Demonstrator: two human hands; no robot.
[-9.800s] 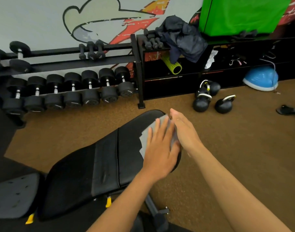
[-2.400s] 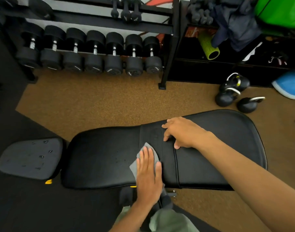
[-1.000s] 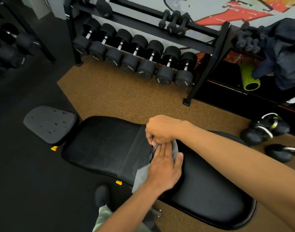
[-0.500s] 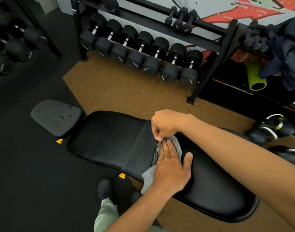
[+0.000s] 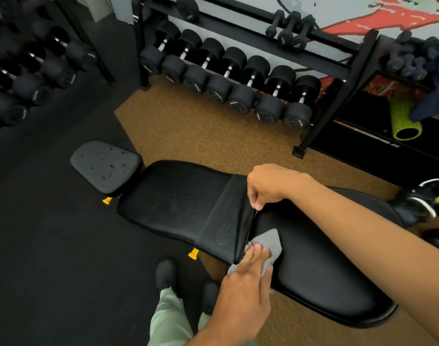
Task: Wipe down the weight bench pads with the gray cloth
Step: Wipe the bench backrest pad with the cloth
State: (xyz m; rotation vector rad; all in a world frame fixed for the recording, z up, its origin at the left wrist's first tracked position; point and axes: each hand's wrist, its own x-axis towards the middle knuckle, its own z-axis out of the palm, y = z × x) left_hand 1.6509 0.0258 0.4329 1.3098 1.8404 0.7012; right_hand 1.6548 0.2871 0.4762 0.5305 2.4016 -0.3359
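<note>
The black weight bench lies across the middle of the view. Its long back pad has a raised band across it, and the small seat pad at the left carries water droplets. My right hand pinches the band's right edge at the seam and lifts it slightly. My left hand presses the gray cloth onto the pad beside that seam, near the bench's front edge. Part of the cloth is hidden under my fingers.
A dumbbell rack stands behind the bench, and a second rack is at the far left. A green foam roller sits on a black shelf at the right. Kettlebells rest on the floor by the bench's right end. My shoes are below the front edge.
My left hand has slid the cloth along the seam toward the near edge of the pad. My right hand keeps its pinch on the band's edge.
</note>
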